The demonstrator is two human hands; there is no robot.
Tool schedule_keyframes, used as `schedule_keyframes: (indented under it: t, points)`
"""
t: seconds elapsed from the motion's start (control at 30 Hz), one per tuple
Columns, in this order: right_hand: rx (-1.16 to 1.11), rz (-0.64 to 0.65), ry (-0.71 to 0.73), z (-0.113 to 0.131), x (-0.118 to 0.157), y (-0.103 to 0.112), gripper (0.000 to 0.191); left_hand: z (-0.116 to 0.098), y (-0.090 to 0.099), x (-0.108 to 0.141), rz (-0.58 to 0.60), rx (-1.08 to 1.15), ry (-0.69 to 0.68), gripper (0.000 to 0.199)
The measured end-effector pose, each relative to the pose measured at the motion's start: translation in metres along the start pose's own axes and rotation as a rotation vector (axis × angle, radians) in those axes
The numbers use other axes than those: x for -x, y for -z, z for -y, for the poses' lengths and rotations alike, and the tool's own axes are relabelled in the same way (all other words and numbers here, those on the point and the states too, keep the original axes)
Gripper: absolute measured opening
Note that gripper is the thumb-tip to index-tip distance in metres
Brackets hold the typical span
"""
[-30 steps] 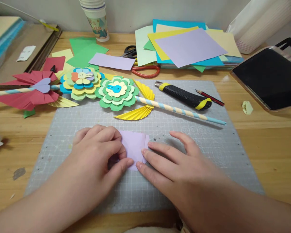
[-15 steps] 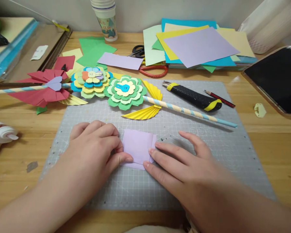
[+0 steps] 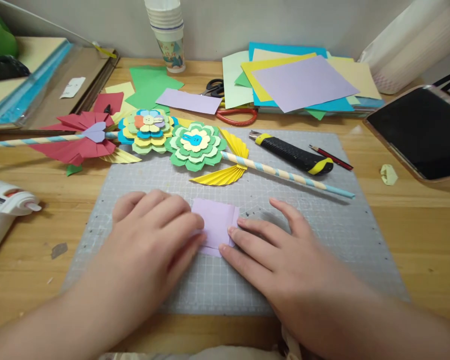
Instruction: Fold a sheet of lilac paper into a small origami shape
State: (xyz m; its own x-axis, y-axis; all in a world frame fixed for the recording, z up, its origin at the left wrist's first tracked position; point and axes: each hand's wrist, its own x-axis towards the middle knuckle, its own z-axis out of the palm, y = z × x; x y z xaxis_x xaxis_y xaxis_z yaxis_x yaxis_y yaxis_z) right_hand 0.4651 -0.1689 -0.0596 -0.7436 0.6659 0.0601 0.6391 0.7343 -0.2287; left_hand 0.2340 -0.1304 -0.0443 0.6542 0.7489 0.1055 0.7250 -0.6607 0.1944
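A small folded purple paper (image 3: 215, 222) lies on the grey cutting mat (image 3: 307, 260). At its left edge is my left hand (image 3: 159, 235), its fingers bent and its thumb close to the index finger on the paper. Fingertips of my right hand (image 3: 273, 245) rest on the paper's right side and lower corner, with the fingers spread. Beyond the hands lies a striped stick (image 3: 281, 172) with a green layered paper flower (image 3: 196, 145), a multicoloured flower (image 3: 148, 129), yellow pleated leaves (image 3: 228, 175) and red paper wings (image 3: 73, 152).
A utility knife (image 3: 292, 152) and a pencil (image 3: 332, 157) lie at the mat's back right. Stacked coloured papers (image 3: 303, 82), scissors (image 3: 236, 116) and paper cups (image 3: 168, 40) stand behind. A glue gun (image 3: 5, 210) is at left, a tablet (image 3: 423, 132) at right.
My left thumb has drawn up from the paper's lower edge toward the index finger. The whole view has shifted slightly. My right hand keeps its place on the paper.
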Motion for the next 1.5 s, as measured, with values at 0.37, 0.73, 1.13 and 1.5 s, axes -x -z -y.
schedule_keyframes:
  t: [0.37,0.73,1.13,1.5]
  points:
    - [-0.013,0.011,0.008,-0.001,0.003,0.001,0.042,-0.041,-0.029,0.049,-0.063,-0.141,0.015,0.038]
    - [0.010,0.019,-0.001,0.002,0.004,0.003,0.044,-0.038,-0.024,0.047,-0.017,-0.166,0.090,0.039]
    - [0.005,0.042,-0.004,0.001,0.005,0.002,0.045,-0.011,-0.012,0.054,-0.006,-0.177,0.177,0.034]
    - [0.048,-0.008,0.010,0.002,0.005,-0.001,0.040,0.005,-0.007,0.003,0.119,0.300,0.255,0.018]
